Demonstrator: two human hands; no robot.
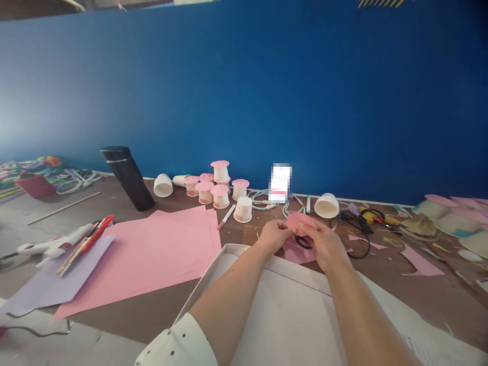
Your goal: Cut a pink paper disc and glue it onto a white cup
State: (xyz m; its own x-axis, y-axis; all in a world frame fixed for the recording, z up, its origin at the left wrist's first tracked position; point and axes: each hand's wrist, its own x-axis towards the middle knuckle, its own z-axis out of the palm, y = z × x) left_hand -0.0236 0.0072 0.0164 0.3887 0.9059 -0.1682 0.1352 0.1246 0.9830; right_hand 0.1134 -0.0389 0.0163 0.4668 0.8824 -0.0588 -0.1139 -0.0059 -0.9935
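Observation:
My left hand (273, 235) and my right hand (324, 244) meet over the table's middle, both pinching a round pink paper piece (300, 221) between their fingers. Black scissors (305, 242) lie just under my right hand on a pink paper scrap (295, 252). Both forearms reach over a shallow white box (282, 305) in front of me. Beyond the hands stand several upturned white paper cups (221, 195), some capped with pink discs.
Large pink sheets (160, 249) and a lilac sheet (53, 277) lie to the left, with a white glue gun (53, 246) and red-handled cutter (89, 240) on them. A black flask (127, 178) leans near the blue wall. Cables, markers and paper scraps clutter the right.

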